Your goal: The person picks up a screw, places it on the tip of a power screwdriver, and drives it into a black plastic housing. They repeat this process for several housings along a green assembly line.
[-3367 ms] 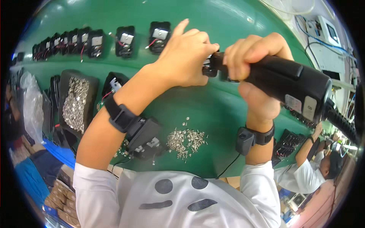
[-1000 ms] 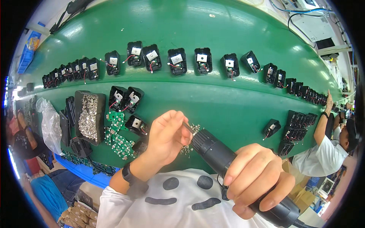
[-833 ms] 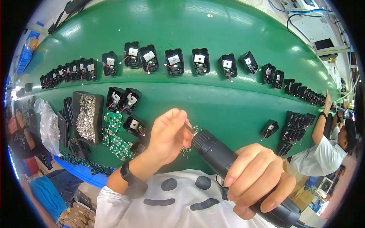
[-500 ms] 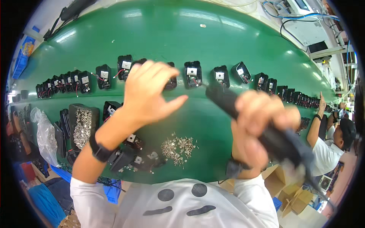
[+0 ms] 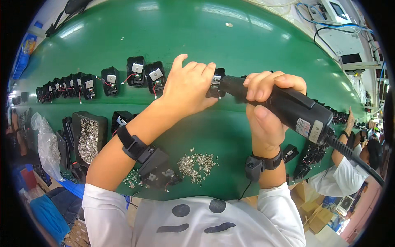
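Green surface point(image 5: 177, 31) sweeps right across the view, far edge bowing up top, near edge running along the person's white shirt point(image 5: 173, 218). A long stretch of green lies between the line of black housings point(image 5: 88, 84) and that far edge, and another broad strip runs down from the line to the loose pile of screws point(image 5: 199, 164), forearms cutting through on either side. Tighter on the left: a dark bin point(image 5: 103, 125) of silver parts, with a clear plastic bag point(image 5: 49, 144) beyond it. On the far right, a co-worker's white sleeve point(image 5: 335, 179) shows by the edge, cardboard boxes point(image 5: 321, 220) below.

To the hands! Left forearm slants up from below, and the left hand point(image 5: 185, 86) is back-up, little finger lifted, thumb stretched low, right beside one black housing point(image 5: 219, 71) in the line; whether it pinches that housing, I cannot tell. Right forearm stands nearly upright, the right hand point(image 5: 265, 121) wrapped firmly round a black power driver point(image 5: 302, 109), nose pointing left at the housing's silver plate. Whether the tip touches is hidden. Off the back, a ribbed cable point(image 5: 356, 156) drops away to the right.
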`<action>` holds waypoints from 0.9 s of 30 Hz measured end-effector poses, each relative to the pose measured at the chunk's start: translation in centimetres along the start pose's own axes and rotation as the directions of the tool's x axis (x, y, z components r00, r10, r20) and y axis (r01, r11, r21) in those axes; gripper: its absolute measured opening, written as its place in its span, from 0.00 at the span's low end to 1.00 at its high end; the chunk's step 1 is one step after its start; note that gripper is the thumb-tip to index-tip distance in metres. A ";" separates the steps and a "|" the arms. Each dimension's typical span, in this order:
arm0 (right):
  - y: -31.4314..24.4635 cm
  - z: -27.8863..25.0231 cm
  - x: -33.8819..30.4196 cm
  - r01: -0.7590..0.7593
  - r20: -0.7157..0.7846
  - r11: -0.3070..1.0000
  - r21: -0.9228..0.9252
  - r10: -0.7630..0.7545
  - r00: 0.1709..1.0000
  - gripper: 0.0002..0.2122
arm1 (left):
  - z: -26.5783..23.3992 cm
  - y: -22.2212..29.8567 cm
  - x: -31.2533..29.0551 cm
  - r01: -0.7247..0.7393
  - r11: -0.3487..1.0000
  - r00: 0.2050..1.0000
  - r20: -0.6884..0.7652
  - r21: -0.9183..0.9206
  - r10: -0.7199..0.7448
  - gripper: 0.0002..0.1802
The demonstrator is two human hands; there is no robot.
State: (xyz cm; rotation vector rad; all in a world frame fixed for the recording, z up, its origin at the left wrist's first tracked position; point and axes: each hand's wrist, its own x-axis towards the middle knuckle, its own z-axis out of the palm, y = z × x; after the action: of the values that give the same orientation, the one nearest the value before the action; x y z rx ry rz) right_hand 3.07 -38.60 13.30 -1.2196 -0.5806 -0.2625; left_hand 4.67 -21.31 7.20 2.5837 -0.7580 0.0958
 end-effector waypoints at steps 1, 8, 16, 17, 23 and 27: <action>0.1 0.0 0.0 0.005 -0.005 1.000 -0.005 -0.005 1.000 0.22 | 0.1 0.0 0.0 0.003 1.000 1.000 0.002 0.000 -0.003 0.43; 0.2 0.5 0.3 -0.043 0.026 0.999 -0.006 0.043 0.999 0.23 | 0.5 -0.5 -0.2 -0.004 0.998 0.999 -0.048 -0.056 0.001 0.43; 0.5 0.3 0.4 -0.001 0.034 1.000 -0.009 0.001 0.999 0.23 | 0.4 -0.6 0.1 0.020 0.996 1.000 -0.001 -0.092 -0.020 0.41; 0.6 0.3 0.4 -0.001 0.034 1.000 -0.009 0.001 0.999 0.23 | 0.4 -0.7 0.1 0.005 0.996 1.000 -0.018 -0.091 -0.006 0.39; 0.8 0.4 1.1 -0.073 0.203 0.997 0.005 0.070 0.977 0.17 | 0.6 -1.1 0.7 -0.033 0.993 0.997 -0.072 -0.110 0.025 0.31; 1.1 0.5 1.6 -0.126 0.222 0.992 0.001 0.123 0.967 0.17 | 0.8 -1.3 0.6 -0.038 0.994 0.995 -0.097 -0.106 0.027 0.27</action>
State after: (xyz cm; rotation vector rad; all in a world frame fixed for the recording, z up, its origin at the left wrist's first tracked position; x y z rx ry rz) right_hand 4.75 -37.60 13.39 -1.2738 -0.6939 -0.0150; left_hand 5.87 -20.97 6.10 2.4471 -0.7493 0.1828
